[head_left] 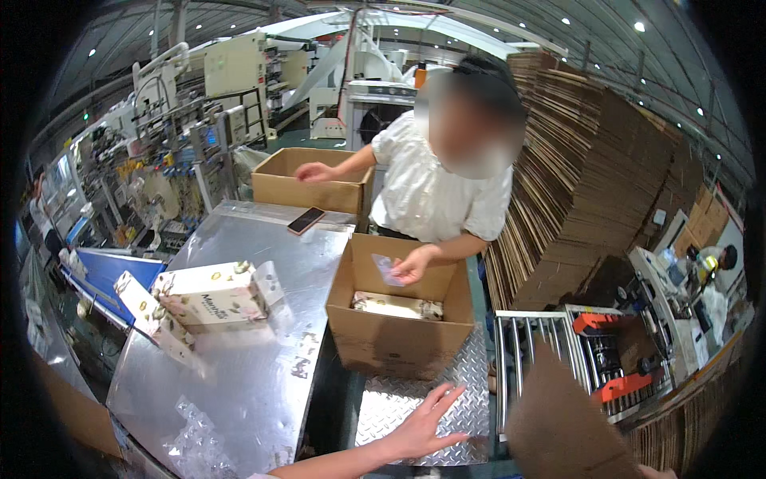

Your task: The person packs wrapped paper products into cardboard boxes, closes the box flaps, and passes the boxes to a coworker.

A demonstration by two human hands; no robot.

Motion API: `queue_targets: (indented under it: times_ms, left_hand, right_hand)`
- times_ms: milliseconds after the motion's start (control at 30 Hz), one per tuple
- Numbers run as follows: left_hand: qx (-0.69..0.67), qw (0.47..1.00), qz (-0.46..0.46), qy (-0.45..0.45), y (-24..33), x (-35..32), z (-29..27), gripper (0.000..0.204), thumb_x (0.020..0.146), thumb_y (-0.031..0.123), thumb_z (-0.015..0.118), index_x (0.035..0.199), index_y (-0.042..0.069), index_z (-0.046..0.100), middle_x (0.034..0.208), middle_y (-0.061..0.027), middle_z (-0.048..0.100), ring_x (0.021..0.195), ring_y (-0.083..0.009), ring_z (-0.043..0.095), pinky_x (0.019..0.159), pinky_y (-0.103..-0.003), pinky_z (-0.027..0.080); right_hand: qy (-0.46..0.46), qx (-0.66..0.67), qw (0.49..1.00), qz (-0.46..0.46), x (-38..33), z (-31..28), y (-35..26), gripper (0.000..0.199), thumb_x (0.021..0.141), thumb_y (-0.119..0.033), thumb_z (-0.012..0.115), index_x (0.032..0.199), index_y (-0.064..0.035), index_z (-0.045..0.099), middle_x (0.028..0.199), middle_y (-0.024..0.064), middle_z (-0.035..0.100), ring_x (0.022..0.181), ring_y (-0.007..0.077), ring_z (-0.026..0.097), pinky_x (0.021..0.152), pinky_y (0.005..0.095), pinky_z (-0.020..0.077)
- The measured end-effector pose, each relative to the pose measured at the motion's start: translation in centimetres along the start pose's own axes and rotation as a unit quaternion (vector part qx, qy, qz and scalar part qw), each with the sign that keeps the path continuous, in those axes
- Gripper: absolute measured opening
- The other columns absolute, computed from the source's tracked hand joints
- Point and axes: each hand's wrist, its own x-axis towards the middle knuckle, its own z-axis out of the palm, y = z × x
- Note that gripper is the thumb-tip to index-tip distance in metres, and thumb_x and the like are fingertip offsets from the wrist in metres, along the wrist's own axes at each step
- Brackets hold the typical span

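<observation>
Since the diamond plate seems to bear the open carton, the left hand can hover empty, fingers spread, while a brown cardboard sheet slants beside the right hand, whose grip I cannot tell.

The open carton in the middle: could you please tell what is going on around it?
A co-worker holds a clear plastic piece over the open carton, which has a floral pack inside. The wearer's left hand is spread open over the metal plate, holding nothing. The right hand barely shows at the lower edge, by a brown cardboard piece; its grip is unclear. More floral packs are on the metal table.
</observation>
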Motion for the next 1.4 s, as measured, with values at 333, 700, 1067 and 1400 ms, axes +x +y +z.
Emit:
queue_targets:
  times_ms: [333,700,1067,1400]
  left_hand:
    - [0.127,0.89,-0.171,0.403,-3.5,1.7,-8.3,0.1,0.075,0.035,0.073,0.141,-0.003,0.009,0.144,-0.034,0.004,0.134,-0.0424,0.016,0.108,-0.045,0.02]
    - [-0.129,0.948,-0.189,0.222,1.8,-1.9,-12.0,0.095,0.071,-0.006,0.05,0.145,0.004,-0.009,0.146,-0.0178,0.016,0.132,-0.0239,0.025,0.1,-0.03,0.035]
    - [0.59,0.586,-0.215,-0.512,-10.6,-6.4,-12.6,0.092,0.081,0.074,0.03,0.14,0.003,0.032,0.148,-0.0147,0.025,0.139,-0.0297,0.013,0.109,-0.052,0.001]
    - [0.437,0.893,0.091,0.047,-4.9,9.0,-22.5,0.049,0.082,0.045,0.056,0.1,-0.001,0.054,0.098,-0.0166,0.061,0.094,-0.0324,0.057,0.075,-0.04,0.045]
  right_hand:
    - [-0.274,0.079,0.861,-0.42,20.5,10.0,-14.7,0.068,0.087,-0.027,0.056,0.142,-0.0078,0.022,0.131,0.0229,0.04,0.118,0.0311,0.045,0.096,0.0365,0.0381]
    - [-0.009,-0.016,0.956,-0.292,27.1,4.1,-5.1,0.039,0.087,-0.034,0.057,0.111,-0.004,0.061,0.091,0.0191,0.066,0.087,0.0244,0.065,0.078,0.0355,0.049]
    - [0.127,-0.337,0.818,-0.448,26.6,20.2,-21.5,0.081,0.075,-0.064,0.056,0.137,-0.0138,0.038,0.145,0.0198,0.024,0.134,0.0384,0.021,0.1,0.0648,0.0197]
    - [-0.081,0.165,0.843,-0.505,19.4,11.0,-17.3,0.057,0.08,-0.036,0.067,0.127,-0.0068,0.051,0.136,0.0278,0.036,0.127,0.041,0.036,0.105,0.0469,0.027]
